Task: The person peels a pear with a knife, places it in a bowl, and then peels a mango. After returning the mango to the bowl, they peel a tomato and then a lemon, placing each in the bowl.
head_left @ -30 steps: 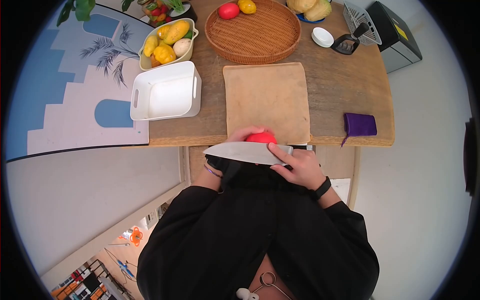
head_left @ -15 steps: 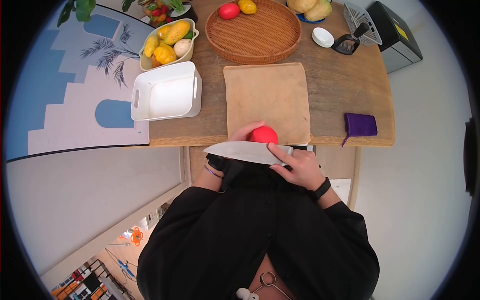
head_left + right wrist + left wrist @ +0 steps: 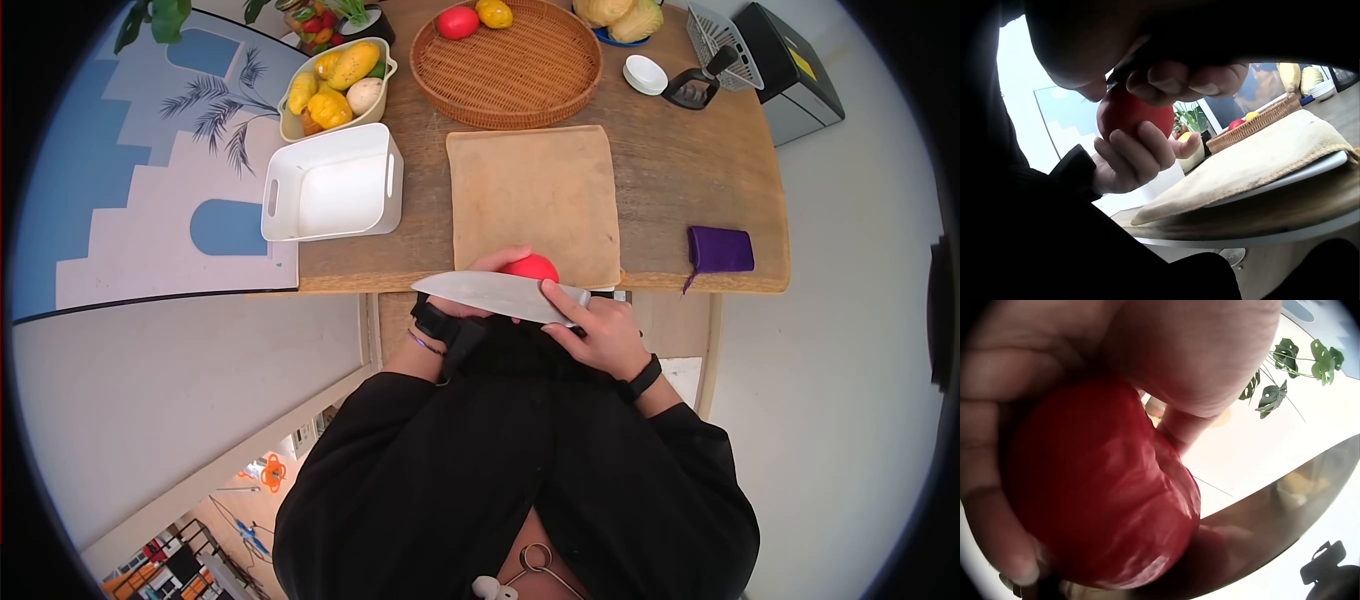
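A round red fruit or vegetable is gripped in the left hand, just off the table's near edge. In the left wrist view its glossy, wrinkled skin fills the palm, with fingers curled round it. The right hand holds a large knife by the handle, its wide blade lying across the near side of the red item and pointing left. In the right wrist view the left hand cups the red item from below, and the right fingers curl round the dark handle against it.
A cloth-covered board lies at the near edge. Left of it stand a white bin and a basket of produce. Behind is a wicker tray; at right are a purple pouch, white bowls and a black-handled tool.
The red item has shifted and turned slightly in the left hand, rising clear of the blade and then dipping partly behind it. The knife has tilted, with its tip slightly higher.
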Action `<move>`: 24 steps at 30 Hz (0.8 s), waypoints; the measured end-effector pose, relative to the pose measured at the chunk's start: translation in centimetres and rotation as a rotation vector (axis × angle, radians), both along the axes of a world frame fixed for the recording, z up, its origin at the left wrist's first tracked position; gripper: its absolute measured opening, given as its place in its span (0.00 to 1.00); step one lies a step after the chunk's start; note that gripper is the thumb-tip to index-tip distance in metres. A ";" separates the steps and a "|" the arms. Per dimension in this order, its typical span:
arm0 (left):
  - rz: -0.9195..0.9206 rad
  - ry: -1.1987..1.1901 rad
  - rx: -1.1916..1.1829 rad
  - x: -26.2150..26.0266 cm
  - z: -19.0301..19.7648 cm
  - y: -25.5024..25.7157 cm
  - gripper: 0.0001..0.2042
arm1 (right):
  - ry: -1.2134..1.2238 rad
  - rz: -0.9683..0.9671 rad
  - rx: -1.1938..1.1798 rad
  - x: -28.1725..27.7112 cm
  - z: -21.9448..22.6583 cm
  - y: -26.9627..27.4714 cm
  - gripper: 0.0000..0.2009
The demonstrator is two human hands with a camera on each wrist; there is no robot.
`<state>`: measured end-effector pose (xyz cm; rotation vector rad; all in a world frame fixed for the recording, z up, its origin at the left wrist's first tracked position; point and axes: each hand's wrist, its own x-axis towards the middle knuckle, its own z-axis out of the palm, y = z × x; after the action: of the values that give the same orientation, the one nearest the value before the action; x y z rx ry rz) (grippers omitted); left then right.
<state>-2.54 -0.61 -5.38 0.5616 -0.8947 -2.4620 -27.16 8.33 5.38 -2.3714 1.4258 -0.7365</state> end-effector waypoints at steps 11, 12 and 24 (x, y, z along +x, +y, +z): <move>0.064 0.045 0.131 -1.0 6.8 0.1 0.25 | -0.017 0.004 0.011 0.1 0.2 -0.1 0.32; 0.055 0.085 0.056 -0.9 6.5 0.0 0.25 | -0.033 -0.003 0.006 0.0 -0.1 -0.1 0.32; 0.190 -0.003 0.444 -2.0 5.3 1.1 0.26 | -0.066 -0.064 0.027 0.2 0.3 -0.5 0.32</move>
<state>-4.53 0.54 -0.04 0.7594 -0.2707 -2.4852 -27.00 7.83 5.69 -2.2689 1.4814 -0.7987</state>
